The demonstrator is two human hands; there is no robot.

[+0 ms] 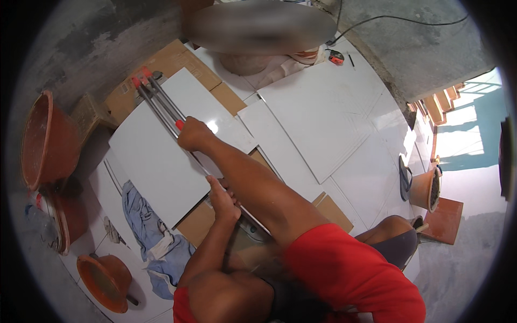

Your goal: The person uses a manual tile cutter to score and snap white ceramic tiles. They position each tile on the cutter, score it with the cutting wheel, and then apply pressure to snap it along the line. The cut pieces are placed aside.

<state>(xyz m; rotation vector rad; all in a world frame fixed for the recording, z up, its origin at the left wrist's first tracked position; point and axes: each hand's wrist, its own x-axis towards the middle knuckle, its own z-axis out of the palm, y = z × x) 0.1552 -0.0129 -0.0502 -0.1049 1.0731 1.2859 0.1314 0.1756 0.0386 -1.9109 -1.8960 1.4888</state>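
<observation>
White tiled floor (371, 177) below rough grey walls, orange buckets (46, 140) at far left. Left hand (223, 200) closed on the near end of a manual tile cutter (161, 105) lying across a white tile (156, 161); right hand (194, 134) clenched around its red-tipped handle. Cutter base hidden beneath both forearms; figure at top blurred.

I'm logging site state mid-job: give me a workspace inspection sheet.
Surface: glossy white tiled floor.
Job's things: manual tile cutter with steel rails lies across a white tile on cardboard.
Clutter: loose tiles, blue rag, orange buckets, tape measure.
Hands: right hand grips the cutter handle; left hand presses at the tile's near edge.
Cables: black cable by the wall.
Surroundings: bare concrete walls, another person opposite.
</observation>
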